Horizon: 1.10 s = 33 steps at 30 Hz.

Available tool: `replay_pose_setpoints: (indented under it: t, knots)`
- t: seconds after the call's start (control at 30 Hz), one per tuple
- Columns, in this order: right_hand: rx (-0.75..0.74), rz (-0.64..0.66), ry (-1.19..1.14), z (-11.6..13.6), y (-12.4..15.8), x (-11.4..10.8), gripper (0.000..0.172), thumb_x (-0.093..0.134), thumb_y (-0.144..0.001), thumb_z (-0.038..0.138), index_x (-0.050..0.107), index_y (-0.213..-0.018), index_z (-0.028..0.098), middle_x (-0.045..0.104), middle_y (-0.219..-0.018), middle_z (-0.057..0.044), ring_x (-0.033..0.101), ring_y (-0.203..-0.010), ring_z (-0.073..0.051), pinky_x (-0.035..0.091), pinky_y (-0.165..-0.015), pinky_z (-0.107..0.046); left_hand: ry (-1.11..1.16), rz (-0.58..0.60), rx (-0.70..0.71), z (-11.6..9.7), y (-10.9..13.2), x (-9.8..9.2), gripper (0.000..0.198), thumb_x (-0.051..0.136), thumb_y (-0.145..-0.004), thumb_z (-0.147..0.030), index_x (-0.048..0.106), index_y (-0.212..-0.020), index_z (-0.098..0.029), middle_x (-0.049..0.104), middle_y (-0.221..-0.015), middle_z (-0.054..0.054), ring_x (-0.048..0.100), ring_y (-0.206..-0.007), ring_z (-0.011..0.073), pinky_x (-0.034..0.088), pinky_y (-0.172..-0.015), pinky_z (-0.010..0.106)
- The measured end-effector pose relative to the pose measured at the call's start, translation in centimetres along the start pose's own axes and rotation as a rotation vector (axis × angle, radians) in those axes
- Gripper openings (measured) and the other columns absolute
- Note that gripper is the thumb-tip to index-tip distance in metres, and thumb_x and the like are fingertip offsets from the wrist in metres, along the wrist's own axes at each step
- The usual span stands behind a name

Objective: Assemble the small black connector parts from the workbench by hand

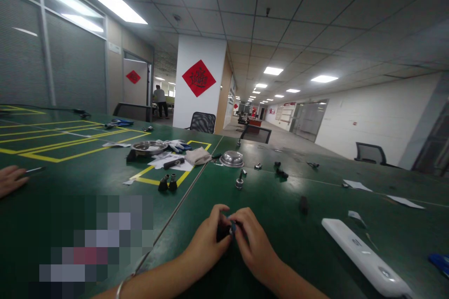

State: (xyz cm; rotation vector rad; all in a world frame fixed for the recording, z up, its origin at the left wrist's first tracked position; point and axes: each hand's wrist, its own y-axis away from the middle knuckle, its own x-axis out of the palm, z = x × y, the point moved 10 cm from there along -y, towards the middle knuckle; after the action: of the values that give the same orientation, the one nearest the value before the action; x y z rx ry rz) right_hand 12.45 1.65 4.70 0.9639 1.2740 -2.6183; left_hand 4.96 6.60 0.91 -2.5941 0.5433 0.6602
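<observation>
Both hands meet above the green table [189, 229] at the lower middle. My left hand [210, 236] curls its fingers and thumb round a small dark part with a bluish bit [232, 228]; its exact kind is mostly hidden by the fingers. Against the other side of that part, my right hand [253, 242] is closed, thumb and fingertips pinched at it. Beyond the hands stands a small metal cylindrical piece [239, 182]. Two dark fittings with metal tops [168, 183] are upright farther left.
A person's hand [12, 181] rests at the left edge beside a thin pen-like tool [35, 169]. Farther back are a metal bowl [149, 147], a domed metal piece [232, 159] and a cloth [198, 156]. A long white device [365, 257] lies right. Part of the lower left is pixelated.
</observation>
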Motion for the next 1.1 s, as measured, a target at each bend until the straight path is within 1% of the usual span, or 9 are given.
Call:
replay_pose_setpoints:
  t: [0.1, 0.2, 0.27, 0.37, 0.47, 0.77, 0.93, 1.03, 1.1]
  knots:
    - [-0.037, 0.083, 0.037, 0.8, 0.0, 0.8, 0.028, 0.042, -0.081, 0.001, 0.054, -0.098, 0.02, 0.05, -0.092, -0.005, 0.052, -0.084, -0.016, 0.045, -0.075, -0.028, 0.079, 0.014, 0.005, -0.1, -0.1, 0.0, 0.052, 0.049, -0.064, -0.004, 0.035, -0.111, -0.02, 0.06, -0.089, 0.0, 0.059, -0.086, 0.0163, 0.045, -0.079, 0.029]
    - [-0.048, 0.085, 0.046, 1.0, 0.1, 0.9, 0.032, 0.044, -0.079, 0.001, 0.054, -0.103, 0.019, 0.05, -0.094, -0.006, 0.052, -0.086, -0.017, 0.046, -0.076, -0.029, 0.124, -0.011, 0.018, -0.3, -0.1, -0.2, 0.057, 0.049, -0.06, -0.001, 0.035, -0.112, -0.021, 0.06, -0.095, 0.001, 0.059, -0.089, 0.0161, 0.044, -0.08, 0.028]
    - [-0.034, 0.072, 0.052, 0.7, 0.1, 0.8, 0.035, 0.044, -0.078, 0.001, 0.053, -0.107, 0.019, 0.05, -0.095, -0.007, 0.051, -0.087, -0.017, 0.046, -0.077, -0.03, 0.119, -0.022, 0.02, -0.4, -0.1, -0.3, 0.058, 0.051, -0.06, -0.002, 0.035, -0.112, -0.02, 0.06, -0.092, 0.001, 0.059, -0.085, 0.016, 0.044, -0.078, 0.028]
    - [-0.002, 0.065, 0.063, 0.3, 0.1, 0.7, 0.039, 0.043, -0.079, 0.001, 0.053, -0.112, 0.02, 0.05, -0.094, -0.006, 0.051, -0.086, -0.017, 0.046, -0.077, -0.031, 0.137, -0.01, 0.013, -0.4, 0.0, -0.1, 0.054, 0.053, -0.064, -0.006, 0.035, -0.113, -0.02, 0.06, -0.084, -0.001, 0.06, -0.078, 0.0156, 0.046, -0.073, 0.027]
    - [0.008, 0.088, 0.059, 0.4, -0.1, 0.7, 0.042, 0.043, -0.079, 0.0, 0.053, -0.114, 0.021, 0.05, -0.093, -0.005, 0.051, -0.085, -0.017, 0.046, -0.077, -0.03, 0.171, 0.004, 0.006, -0.2, 0.0, 0.0, 0.052, 0.054, -0.067, -0.009, 0.034, -0.114, -0.02, 0.06, -0.086, 0.0, 0.06, -0.08, 0.0159, 0.046, -0.072, 0.028]
    - [-0.042, 0.082, 0.007, 1.1, -0.1, 0.5, 0.048, 0.042, -0.077, 0.0, 0.052, -0.119, 0.021, 0.052, -0.094, -0.007, 0.05, -0.088, -0.018, 0.046, -0.078, -0.032, 0.205, 0.026, -0.028, 0.1, -0.1, 0.1, 0.058, 0.06, -0.063, -0.012, 0.032, -0.114, -0.021, 0.057, -0.078, -0.004, 0.058, -0.072, 0.014, 0.045, -0.065, 0.024]
    - [-0.037, 0.055, 0.014, 0.7, -0.1, 0.3, 0.044, 0.045, -0.077, 0.001, 0.055, -0.114, 0.022, 0.052, -0.09, -0.006, 0.051, -0.084, -0.018, 0.046, -0.074, -0.032, 0.208, 0.023, -0.032, 0.4, -0.1, 0.2, 0.057, 0.06, -0.064, -0.014, 0.033, -0.115, -0.02, 0.058, -0.079, -0.002, 0.059, -0.075, 0.0159, 0.045, -0.067, 0.027]
    - [-0.026, 0.04, 0.025, 0.7, -0.2, -0.1, 0.04, 0.046, -0.077, 0.004, 0.058, -0.111, 0.021, 0.052, -0.086, -0.005, 0.051, -0.08, -0.018, 0.045, -0.07, -0.031, 0.259, 0.022, -0.056, 0.6, -0.2, 0.3, 0.061, 0.061, -0.062, -0.012, 0.032, -0.115, -0.019, 0.058, -0.076, -0.004, 0.059, -0.072, 0.0152, 0.045, -0.066, 0.026]
    - [-0.033, 0.044, 0.007, 0.9, -0.2, -0.2, 0.039, 0.045, -0.078, 0.005, 0.057, -0.112, 0.02, 0.052, -0.087, -0.006, 0.051, -0.081, -0.018, 0.045, -0.071, -0.031, 0.296, 0.025, -0.062, 0.6, -0.3, 0.4, 0.063, 0.062, -0.061, -0.012, 0.03, -0.115, -0.019, 0.057, -0.073, -0.005, 0.058, -0.07, 0.0143, 0.044, -0.064, 0.025]
